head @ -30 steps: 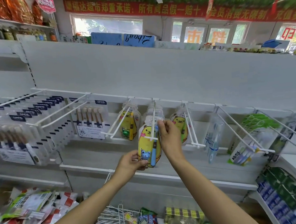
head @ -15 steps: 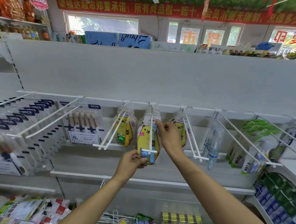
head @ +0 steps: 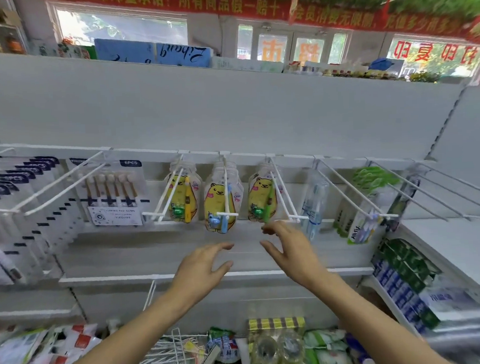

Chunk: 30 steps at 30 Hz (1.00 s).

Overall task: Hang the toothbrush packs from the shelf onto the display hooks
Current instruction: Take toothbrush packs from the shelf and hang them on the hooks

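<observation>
A yellow bear toothbrush pack with a blue brush (head: 219,208) hangs on the middle white display hook (head: 226,194). Matching yellow bear packs hang on the hooks to its left (head: 182,198) and right (head: 262,198). My left hand (head: 202,268) is below the middle pack, fingers spread, holding nothing. My right hand (head: 289,247) is just below the right pack, also spread and holding nothing. Loose toothbrush packs (head: 225,348) lie on the lower shelf among spare hooks.
Six-piece brush packs (head: 113,193) fill hooks at the left. Clear and green packs (head: 358,225) hang at the right. A heap of loose white hooks (head: 165,358) and bagged goods (head: 33,355) lie below. Boxed toothpaste (head: 402,281) lines the right shelf.
Both hands have let go of the blue-brush bear pack, which now hangs on the middle hook, and have dropped away below it with fingers apart.
</observation>
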{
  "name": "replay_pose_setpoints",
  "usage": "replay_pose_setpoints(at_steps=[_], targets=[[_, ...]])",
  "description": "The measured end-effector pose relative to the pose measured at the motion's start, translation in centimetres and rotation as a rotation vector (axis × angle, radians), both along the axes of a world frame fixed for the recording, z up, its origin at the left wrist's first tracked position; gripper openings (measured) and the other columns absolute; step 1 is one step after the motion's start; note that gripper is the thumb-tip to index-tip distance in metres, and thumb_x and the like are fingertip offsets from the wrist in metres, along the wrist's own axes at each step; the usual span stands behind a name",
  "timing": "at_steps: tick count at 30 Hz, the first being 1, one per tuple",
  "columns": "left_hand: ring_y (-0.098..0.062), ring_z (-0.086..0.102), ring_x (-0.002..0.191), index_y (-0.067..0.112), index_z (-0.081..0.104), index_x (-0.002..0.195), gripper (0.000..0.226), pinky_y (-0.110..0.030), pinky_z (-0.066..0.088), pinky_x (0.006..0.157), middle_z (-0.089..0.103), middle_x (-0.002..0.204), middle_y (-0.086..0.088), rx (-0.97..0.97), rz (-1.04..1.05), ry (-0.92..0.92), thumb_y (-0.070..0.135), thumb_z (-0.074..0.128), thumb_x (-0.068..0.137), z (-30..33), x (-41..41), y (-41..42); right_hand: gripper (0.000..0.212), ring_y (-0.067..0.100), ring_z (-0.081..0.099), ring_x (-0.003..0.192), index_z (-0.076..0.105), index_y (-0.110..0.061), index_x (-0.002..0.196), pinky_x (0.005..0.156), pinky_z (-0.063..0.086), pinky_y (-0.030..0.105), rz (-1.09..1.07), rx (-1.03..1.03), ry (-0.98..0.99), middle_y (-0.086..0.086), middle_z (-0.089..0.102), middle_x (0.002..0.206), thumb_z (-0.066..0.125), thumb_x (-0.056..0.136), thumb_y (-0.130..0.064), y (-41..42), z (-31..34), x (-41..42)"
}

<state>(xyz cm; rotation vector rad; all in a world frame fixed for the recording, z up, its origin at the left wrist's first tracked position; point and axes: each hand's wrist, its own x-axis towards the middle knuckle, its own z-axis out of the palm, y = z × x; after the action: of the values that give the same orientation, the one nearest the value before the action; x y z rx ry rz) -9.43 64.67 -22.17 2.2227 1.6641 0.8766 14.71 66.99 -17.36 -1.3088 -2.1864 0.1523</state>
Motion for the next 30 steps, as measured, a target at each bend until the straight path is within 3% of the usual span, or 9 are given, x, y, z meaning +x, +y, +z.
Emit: replay_pose_setpoints(at_steps=[5, 10, 18, 23, 30], targets=[[-0.011, 0.055, 0.123, 0.033, 0.056, 0.134, 0.049, -0.031, 0.048, 0.099, 0.061, 0.133, 0.009, 0.259, -0.220, 0.123, 0.054, 0.047, 0.092, 2.1, 3.6, -0.8, 0.037, 0.015, 0.054, 0.121, 0.054, -0.021, 0.131, 0.098, 0.047, 0.031, 0.015, 0.040, -0.111, -0.004, 0.058, 0.132, 0.056, 0.098, -0.039, -4.9, 0.1, 4.6], [-0.010, 0.052, 0.127, 0.027, 0.058, 0.133, 0.048, -0.028, 0.042, 0.105, 0.061, 0.133, 0.009, 0.398, -0.395, 0.178, 0.050, 0.057, 0.091, 3.4, 8.1, -1.2, 0.047, 0.016, 0.051, 0.127, 0.050, -0.022, 0.138, 0.103, 0.044, 0.032, -0.022, 0.078, -0.182, -0.006, 0.054, 0.140, 0.055, 0.097, -0.044, -8.3, 0.8, 10.0], [-0.010, 0.047, 0.134, 0.026, 0.058, 0.134, 0.052, -0.026, 0.034, 0.113, 0.058, 0.137, 0.010, 0.446, -0.541, 0.198, 0.055, 0.057, 0.091, 4.7, 19.9, -2.1, 0.054, 0.018, 0.051, 0.130, 0.048, -0.022, 0.142, 0.103, 0.047, 0.038, -0.090, 0.165, -0.262, -0.005, 0.050, 0.146, 0.056, 0.094, -0.046, -11.9, 1.4, 22.4], [-0.010, 0.049, 0.131, 0.025, 0.059, 0.133, 0.053, -0.024, 0.032, 0.115, 0.058, 0.137, 0.010, 0.432, -0.602, 0.183, 0.060, 0.051, 0.093, 4.3, 30.3, -2.7, 0.054, 0.019, 0.051, 0.131, 0.051, -0.019, 0.140, 0.107, 0.044, 0.033, -0.116, 0.159, -0.253, -0.002, 0.052, 0.144, 0.057, 0.094, -0.046, -13.5, 1.4, 33.2], [-0.007, 0.049, 0.129, 0.027, 0.058, 0.133, 0.050, -0.025, 0.038, 0.111, 0.058, 0.137, 0.011, 0.428, -0.596, 0.167, 0.053, 0.060, 0.090, 4.9, 44.7, -2.9, 0.056, 0.014, 0.047, 0.134, 0.048, -0.024, 0.142, 0.108, 0.042, 0.032, -0.143, 0.118, -0.275, -0.007, 0.050, 0.146, 0.060, 0.093, -0.049, -14.1, 2.1, 47.6]])
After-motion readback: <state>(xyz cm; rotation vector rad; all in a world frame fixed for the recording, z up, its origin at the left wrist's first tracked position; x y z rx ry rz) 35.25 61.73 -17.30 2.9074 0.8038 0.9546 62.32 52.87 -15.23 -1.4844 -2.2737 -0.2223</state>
